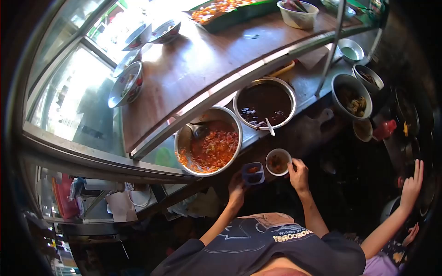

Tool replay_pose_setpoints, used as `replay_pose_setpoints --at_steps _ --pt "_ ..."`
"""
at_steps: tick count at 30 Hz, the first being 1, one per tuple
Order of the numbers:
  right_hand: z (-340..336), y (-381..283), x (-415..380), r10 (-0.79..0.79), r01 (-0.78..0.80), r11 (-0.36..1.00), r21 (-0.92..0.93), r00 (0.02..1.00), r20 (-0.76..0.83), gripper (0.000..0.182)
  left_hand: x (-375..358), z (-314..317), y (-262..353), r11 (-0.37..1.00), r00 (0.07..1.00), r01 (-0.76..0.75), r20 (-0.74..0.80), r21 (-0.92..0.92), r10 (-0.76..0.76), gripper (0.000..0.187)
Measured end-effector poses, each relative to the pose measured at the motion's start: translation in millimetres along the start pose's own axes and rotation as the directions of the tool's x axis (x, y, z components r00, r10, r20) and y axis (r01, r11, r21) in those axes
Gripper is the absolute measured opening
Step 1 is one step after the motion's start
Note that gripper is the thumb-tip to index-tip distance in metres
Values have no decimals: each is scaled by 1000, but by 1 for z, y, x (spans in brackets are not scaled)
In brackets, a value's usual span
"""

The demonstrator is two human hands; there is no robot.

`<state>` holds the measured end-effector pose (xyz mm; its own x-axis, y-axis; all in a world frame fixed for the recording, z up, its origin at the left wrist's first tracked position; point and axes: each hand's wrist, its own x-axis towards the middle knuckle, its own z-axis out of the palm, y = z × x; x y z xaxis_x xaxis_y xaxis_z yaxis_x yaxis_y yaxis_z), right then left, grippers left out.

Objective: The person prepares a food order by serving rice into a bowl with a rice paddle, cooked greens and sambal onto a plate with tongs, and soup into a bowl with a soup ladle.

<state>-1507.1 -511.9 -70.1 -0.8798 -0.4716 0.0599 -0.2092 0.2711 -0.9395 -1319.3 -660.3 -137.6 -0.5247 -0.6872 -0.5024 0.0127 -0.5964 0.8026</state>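
My left hand [236, 188] grips a small purple dish [253, 174] with two compartments, red-orange food in one and something dark in the other. In my right hand [299, 175] is a small white bowl [268, 159], held by its right rim, with some brownish food at the bottom. Just beyond my left hand stands a large metal pot [185, 140] of chunky red sauce [216, 147], with a ladle [200, 132] inside. A second metal pot [236, 102] beside it holds dark liquid and a pale-handled spoon [270, 127].
Bowls [132, 83] line the glass at left. A metal bar [198, 102] edges the wooden shelf [202, 60] above the pots. Several food bowls, including a large one [338, 99], stand at right, near another person's raised hand [410, 186].
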Motion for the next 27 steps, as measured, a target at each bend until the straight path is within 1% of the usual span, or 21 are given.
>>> replay_pose_setpoints --at_steps 1,2,3,5,6,9,12,13,14,15,17,18,21,24,27 --pt "3 -12 -3 126 -131 986 100 991 55 17 -3 -5 0 1000 1000 -10 0 5 10 44" --pt "9 0 -4 8 -7 1000 -12 999 40 18 -3 -7 0 1000 1000 -20 6 10 20 44" --pt "16 12 1 -127 129 984 -125 991 31 19 -4 -2 7 1000 999 -11 -43 9 11 43" --pt "25 17 2 -69 72 993 -90 997 39 20 -13 1 19 1000 989 18 -149 6 -17 41" --pt "26 13 4 -69 74 994 -82 996 65 21 -12 -5 15 1000 990 -14 -142 19 17 42" --pt "28 10 0 -27 36 996 -78 994 108 21 -8 -13 13 998 983 -18 -182 59 29 42" --pt "32 14 5 -12 25 995 -96 991 133 22 -6 -9 12 1000 976 -1 -217 12 4 41" --pt "32 15 5 -1 17 994 -110 990 143 22 -5 -16 3 998 976 -47 -209 38 53 40" --pt "26 -5 7 164 -162 986 -31 967 196 22 0 -26 -11 993 975 -94 -196 64 105 39" --pt "28 1 8 122 -116 992 -45 977 175 22 5 -27 -12 985 971 -148 -178 90 162 38" --pt "33 17 7 31 -21 997 -77 990 135 22 1 -21 -7 994 968 -100 -226 43 107 36" --pt "33 16 7 29 -19 997 -76 991 132 21 -2 -16 -2 997 965 -73 -252 19 76 35" --pt "30 17 7 49 -43 998 -39 989 143 21 -6 -17 1 993 969 -82 -225 88 100 32" --pt "23 14 4 33 -31 999 -21 994 107 20 -9 -12 2 999 959 -37 -281 27 43 30" --pt "8 -8 -3 163 -170 984 58 981 106 18 -7 -19 0 996 975 -60 -208 68 73 31"
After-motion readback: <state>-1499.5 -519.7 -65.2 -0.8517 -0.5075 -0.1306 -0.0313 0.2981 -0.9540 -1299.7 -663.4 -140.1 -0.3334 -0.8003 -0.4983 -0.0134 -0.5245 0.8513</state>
